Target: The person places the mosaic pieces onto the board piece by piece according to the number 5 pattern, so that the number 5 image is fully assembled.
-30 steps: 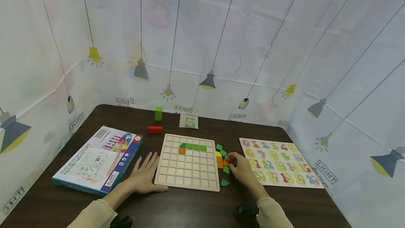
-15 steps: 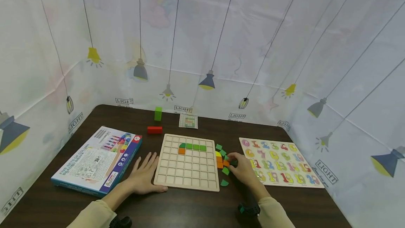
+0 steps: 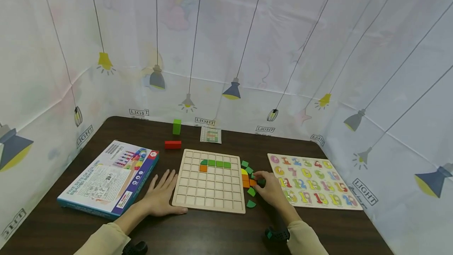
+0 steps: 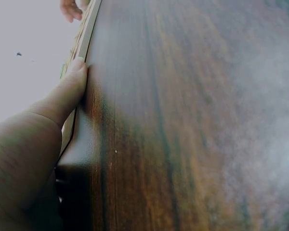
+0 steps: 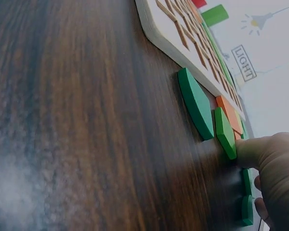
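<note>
Right hand [image 3: 270,189] barely shifted; wrist-view thumb apparently on green piece [image 5: 225,133].

Left hand [image 3: 161,196] flat, fingers spread – right hand [image 3: 270,188] curled, fingertips pinching.

I count one grid board [image 3: 209,181] with five tiles set in it: four green, one orange. Beside it lies one cluster of loose tiles [image 3: 249,184], too bunched to number. One number puzzle [image 3: 313,182], one game box [image 3: 109,178], one red block [image 3: 173,144], one green block [image 3: 177,126], one card [image 3: 210,135].
</note>
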A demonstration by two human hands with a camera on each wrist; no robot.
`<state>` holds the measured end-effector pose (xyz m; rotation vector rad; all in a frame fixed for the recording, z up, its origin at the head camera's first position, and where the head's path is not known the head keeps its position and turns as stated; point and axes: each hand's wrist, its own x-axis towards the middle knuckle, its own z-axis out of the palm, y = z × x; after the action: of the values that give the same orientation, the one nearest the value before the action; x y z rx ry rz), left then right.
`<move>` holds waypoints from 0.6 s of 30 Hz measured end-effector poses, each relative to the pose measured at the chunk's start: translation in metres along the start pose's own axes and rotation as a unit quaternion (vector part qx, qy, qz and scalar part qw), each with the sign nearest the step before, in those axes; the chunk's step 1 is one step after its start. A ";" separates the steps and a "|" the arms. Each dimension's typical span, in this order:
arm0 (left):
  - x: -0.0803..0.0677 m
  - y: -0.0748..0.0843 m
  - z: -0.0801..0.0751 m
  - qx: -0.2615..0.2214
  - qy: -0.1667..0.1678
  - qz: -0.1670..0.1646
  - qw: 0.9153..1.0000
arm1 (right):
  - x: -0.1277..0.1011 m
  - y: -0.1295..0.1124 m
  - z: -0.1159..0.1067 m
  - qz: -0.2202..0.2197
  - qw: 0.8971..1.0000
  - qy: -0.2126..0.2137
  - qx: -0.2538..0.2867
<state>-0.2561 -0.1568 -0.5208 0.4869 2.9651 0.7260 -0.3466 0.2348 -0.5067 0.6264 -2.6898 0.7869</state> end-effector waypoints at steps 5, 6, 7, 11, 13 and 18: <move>0.002 -0.004 0.004 0.003 0.010 -0.001 1.000 | 0.000 0.000 0.000 0.000 1.000 -0.003 0.004; 0.002 -0.004 0.005 0.003 0.010 -0.001 1.000 | 0.001 0.000 -0.001 0.000 1.000 -0.002 0.006; 0.002 -0.004 0.005 0.002 0.011 0.000 1.000 | 0.001 -0.001 -0.002 0.001 1.000 0.000 0.006; 0.002 -0.005 0.006 0.006 0.012 0.000 1.000 | 0.006 -0.008 -0.003 0.003 1.000 0.013 0.011; 0.002 -0.006 0.006 0.007 0.012 -0.002 1.000 | 0.008 -0.014 -0.002 -0.002 1.000 0.016 0.026; 0.004 -0.007 0.009 0.015 0.005 -0.004 1.000 | 0.014 -0.029 0.010 -0.030 0.997 0.033 0.059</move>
<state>-0.2612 -0.1576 -0.5318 0.4728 2.9901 0.6873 -0.3460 0.2027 -0.4965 0.6940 -2.5671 0.9397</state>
